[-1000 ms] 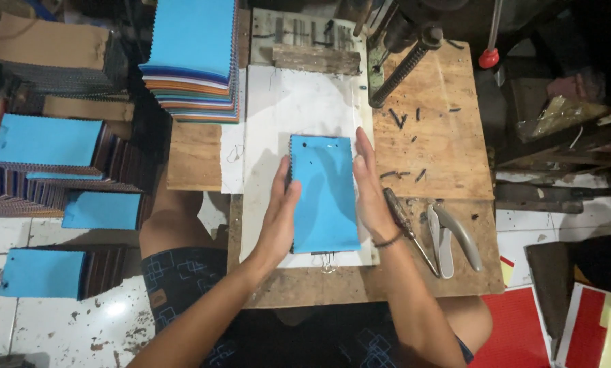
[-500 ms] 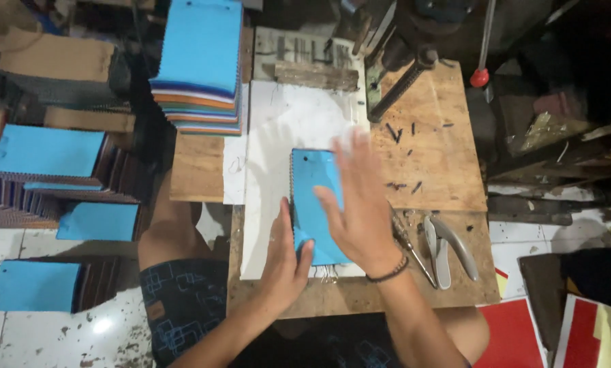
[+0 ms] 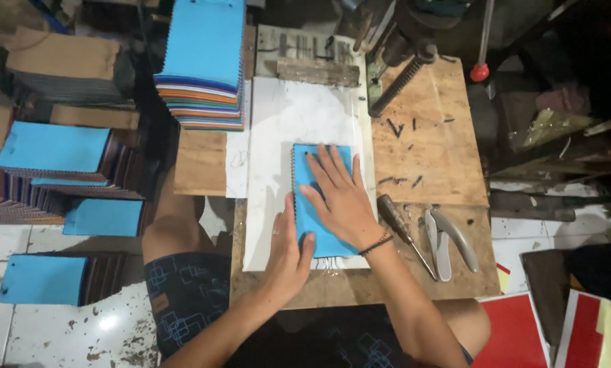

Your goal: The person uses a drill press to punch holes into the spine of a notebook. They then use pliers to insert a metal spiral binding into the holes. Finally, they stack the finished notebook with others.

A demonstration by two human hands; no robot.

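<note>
Two hands on blue notebook (image 3: 317, 204) | R hand (image 3: 339, 197) flat, fingers spread | L hand (image 3: 286, 255) grips spiral edge

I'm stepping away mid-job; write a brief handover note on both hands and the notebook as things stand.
Right hand: flat, palm down on the blue spiral notebook, pressing it.
Left hand: gripping the notebook's lower left edge by the wire spiral.
Notebook lies closed on the white sheet on the wooden bench.
Pliers and awl lie untouched at right.
Finished-looking stack stands behind; whether this binding is complete cannot be told.
</note>
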